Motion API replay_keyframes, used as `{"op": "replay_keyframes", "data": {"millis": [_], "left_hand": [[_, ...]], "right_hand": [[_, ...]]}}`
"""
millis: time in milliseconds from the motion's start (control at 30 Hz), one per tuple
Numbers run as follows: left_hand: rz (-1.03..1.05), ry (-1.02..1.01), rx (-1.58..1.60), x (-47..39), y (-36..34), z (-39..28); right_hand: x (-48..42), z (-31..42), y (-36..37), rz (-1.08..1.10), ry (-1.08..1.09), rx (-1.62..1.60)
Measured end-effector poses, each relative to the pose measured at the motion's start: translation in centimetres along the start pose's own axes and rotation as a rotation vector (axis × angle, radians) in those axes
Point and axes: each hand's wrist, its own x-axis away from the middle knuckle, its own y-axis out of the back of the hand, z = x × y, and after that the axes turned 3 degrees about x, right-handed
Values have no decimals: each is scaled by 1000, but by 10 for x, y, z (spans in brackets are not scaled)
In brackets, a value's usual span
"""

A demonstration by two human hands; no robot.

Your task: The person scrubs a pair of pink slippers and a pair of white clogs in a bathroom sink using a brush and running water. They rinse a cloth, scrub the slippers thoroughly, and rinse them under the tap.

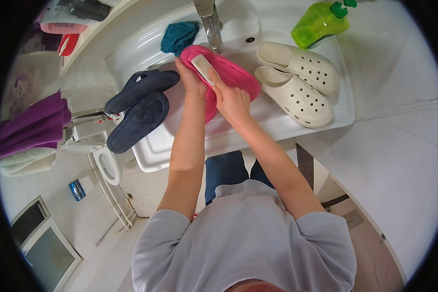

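Note:
Over the basin of a white sink [157, 155], my left hand [192, 77] holds a pink slipper [237, 75] by its edge near one end. My right hand [230, 99] grips a small white brush [201, 67] and presses it against the slipper; its bristles are hidden underneath. A second pink slipper [211, 106] shows partly below, between my forearms. Left of my hands, a pair of dark blue slippers [137, 122] rests at the sink's rim. On the right side stands a pair of cream perforated clogs [303, 98].
A chrome faucet [212, 31] reaches over the basin just beyond the slipper. Beside it lies a crumpled teal cloth [179, 37]. A green pump bottle [319, 23] sits at the back right. Purple cloth [34, 122] hangs at the far left, above a toilet [107, 166].

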Motion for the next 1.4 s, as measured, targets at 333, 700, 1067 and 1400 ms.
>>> {"op": "replay_keyframes", "data": {"millis": [333, 700, 1067, 1400], "left_hand": [[128, -124, 70, -17, -3, -49], [99, 3, 108, 16, 7, -33], [237, -110, -364, 44, 27, 4], [40, -209, -456, 48, 15, 18]], "right_hand": [[59, -69, 10, -84, -282, -143], [-1, -66, 2, -112, -817, -1438], [-13, -64, 4, -173, -898, -1449], [2, -75, -4, -149, -387, -484]]}}
